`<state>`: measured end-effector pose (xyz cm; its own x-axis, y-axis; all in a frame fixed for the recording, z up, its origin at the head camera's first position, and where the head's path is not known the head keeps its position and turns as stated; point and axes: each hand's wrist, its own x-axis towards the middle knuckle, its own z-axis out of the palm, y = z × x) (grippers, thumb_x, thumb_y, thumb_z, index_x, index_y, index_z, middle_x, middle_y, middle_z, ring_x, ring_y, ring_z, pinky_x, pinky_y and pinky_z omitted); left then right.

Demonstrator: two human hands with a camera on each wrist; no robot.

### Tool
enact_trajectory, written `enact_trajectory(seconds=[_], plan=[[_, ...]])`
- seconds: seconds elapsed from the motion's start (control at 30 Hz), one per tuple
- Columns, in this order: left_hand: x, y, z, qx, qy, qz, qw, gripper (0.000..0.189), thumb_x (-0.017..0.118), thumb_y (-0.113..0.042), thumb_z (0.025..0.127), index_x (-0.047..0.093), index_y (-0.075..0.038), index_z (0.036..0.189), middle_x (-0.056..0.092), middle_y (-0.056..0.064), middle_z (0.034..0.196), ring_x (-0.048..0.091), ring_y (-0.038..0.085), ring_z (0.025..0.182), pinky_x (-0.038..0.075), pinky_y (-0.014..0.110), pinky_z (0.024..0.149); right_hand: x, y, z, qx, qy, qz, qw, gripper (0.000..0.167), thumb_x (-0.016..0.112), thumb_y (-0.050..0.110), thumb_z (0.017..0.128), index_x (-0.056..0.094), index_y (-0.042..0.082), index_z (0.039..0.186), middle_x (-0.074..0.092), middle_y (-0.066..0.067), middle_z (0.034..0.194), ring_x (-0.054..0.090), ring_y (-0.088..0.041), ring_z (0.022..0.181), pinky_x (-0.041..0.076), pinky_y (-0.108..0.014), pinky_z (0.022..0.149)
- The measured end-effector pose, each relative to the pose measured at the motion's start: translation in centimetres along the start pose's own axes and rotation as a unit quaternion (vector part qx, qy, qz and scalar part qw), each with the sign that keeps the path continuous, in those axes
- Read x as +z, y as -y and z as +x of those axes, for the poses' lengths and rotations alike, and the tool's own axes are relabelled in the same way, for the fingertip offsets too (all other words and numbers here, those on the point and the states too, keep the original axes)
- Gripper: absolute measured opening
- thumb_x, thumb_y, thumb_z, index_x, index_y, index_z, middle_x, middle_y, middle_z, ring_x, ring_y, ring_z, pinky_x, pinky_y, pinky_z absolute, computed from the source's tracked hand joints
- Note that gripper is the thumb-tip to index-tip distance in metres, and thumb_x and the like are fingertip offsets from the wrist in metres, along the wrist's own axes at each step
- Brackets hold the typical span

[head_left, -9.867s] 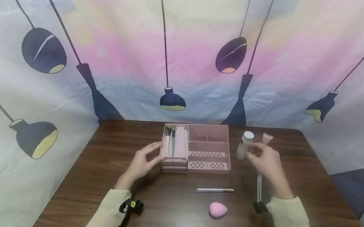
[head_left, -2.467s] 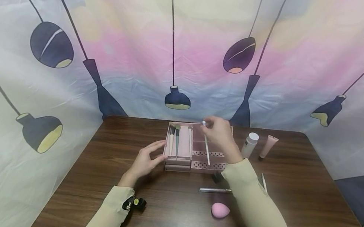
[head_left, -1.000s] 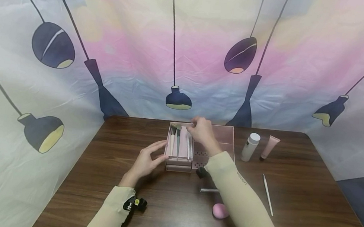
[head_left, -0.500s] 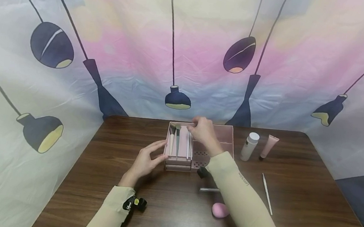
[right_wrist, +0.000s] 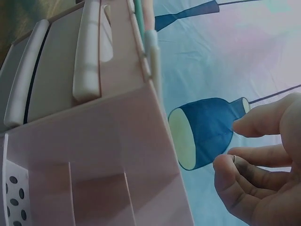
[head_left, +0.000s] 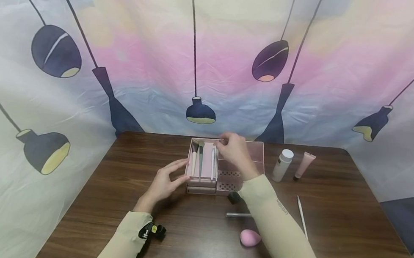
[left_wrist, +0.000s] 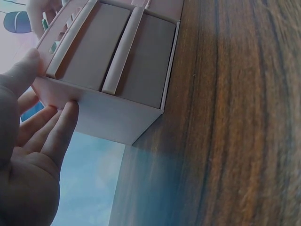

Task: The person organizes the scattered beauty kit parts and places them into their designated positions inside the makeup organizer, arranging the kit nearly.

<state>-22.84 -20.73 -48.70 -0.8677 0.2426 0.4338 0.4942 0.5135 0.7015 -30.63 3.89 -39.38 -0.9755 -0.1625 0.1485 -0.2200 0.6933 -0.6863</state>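
A pink makeup organizer (head_left: 201, 190) sits near the table's back edge. Its left compartment holds a beige-handled brush (head_left: 193, 163), a green-handled brush (head_left: 200, 164) and two slim white sticks (head_left: 212, 166) lying side by side. My left hand (head_left: 160, 183) rests against the organizer's left side, thumb at the front corner and fingers extended along the wall, as the left wrist view also shows. Over the top end of the white sticks is my right hand (head_left: 236, 152). In the right wrist view its thumb and fingers stand apart with nothing between them.
Right of the organizer stand a white-capped bottle (head_left: 282, 165) and a pink tube (head_left: 304, 166). Another white stick (head_left: 301, 214) lies on the right. In front are a silver pen (head_left: 237, 215), partly under my right sleeve, and a pink egg-shaped makeup sponge (head_left: 250, 238).
My right hand has carried a white stick from over the right compartments into the left one and let go, then lifted slightly right. My left hand has stayed at the organizer's side.
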Motion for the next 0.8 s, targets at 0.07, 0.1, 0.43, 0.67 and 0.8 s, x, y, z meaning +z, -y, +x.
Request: enact_trajectory(seconds=[0.07,0.1,0.43,0.67,0.8], plan=[[0.0,0.0,0.0,0.001,-0.001,0.001,1.0000,0.052,0.075,-0.019,0.087,0.059,-0.011,0.135,0.057,0.008,0.139,0.053,0.028,0.129,0.044,0.046,0.107,-0.3,-0.1,-0.3,-0.007,-0.004,-0.004,1.0000,0.033,0.066,0.029,0.090,0.069,0.009,0.117,0.073,-0.006,0.099,0.068,-0.023,0.091,0.056,-0.040,0.083],[0.0,0.0,0.0,0.001,-0.001,0.002,1.0000,0.052,0.075,-0.019,0.087,0.059,-0.011,0.135,0.057,0.008,0.139,0.053,0.028,0.129,0.044,0.046,0.107,-0.5,-0.2,-0.4,-0.011,-0.006,-0.005,0.9999,0.032,0.065,0.029,0.090,0.069,0.010,0.116,0.072,-0.006,0.098,0.067,-0.023,0.090,0.056,-0.040,0.082],[0.0,0.0,0.1,0.001,0.003,0.002,1.0000,0.053,0.075,-0.019,0.087,0.058,-0.010,0.136,0.056,0.009,0.140,0.053,0.029,0.128,0.044,0.046,0.106,-2.7,-1.3,-2.3,-0.025,-0.020,-0.011,0.9994,0.030,0.063,0.027,0.091,0.069,0.011,0.116,0.071,-0.006,0.100,0.066,-0.023,0.092,0.054,-0.040,0.083],[-0.1,0.0,0.1,-0.003,0.002,0.000,1.0000,0.053,0.076,-0.018,0.086,0.059,-0.011,0.136,0.056,0.008,0.140,0.053,0.027,0.129,0.045,0.043,0.106,-3.9,-2.2,-3.5,-0.017,-0.024,-0.002,0.9996,0.032,0.062,0.027,0.091,0.068,0.010,0.117,0.071,-0.006,0.099,0.066,-0.024,0.090,0.054,-0.041,0.081],[0.0,0.1,0.0,-0.008,0.007,-0.002,0.9999,0.053,0.074,-0.020,0.087,0.058,-0.012,0.137,0.055,0.007,0.141,0.052,0.026,0.130,0.044,0.043,0.107,-4.4,-2.9,-3.8,-0.022,-0.037,-0.009,0.9990,0.031,0.062,0.028,0.091,0.069,0.011,0.116,0.071,-0.006,0.098,0.066,-0.024,0.091,0.054,-0.041,0.080]])
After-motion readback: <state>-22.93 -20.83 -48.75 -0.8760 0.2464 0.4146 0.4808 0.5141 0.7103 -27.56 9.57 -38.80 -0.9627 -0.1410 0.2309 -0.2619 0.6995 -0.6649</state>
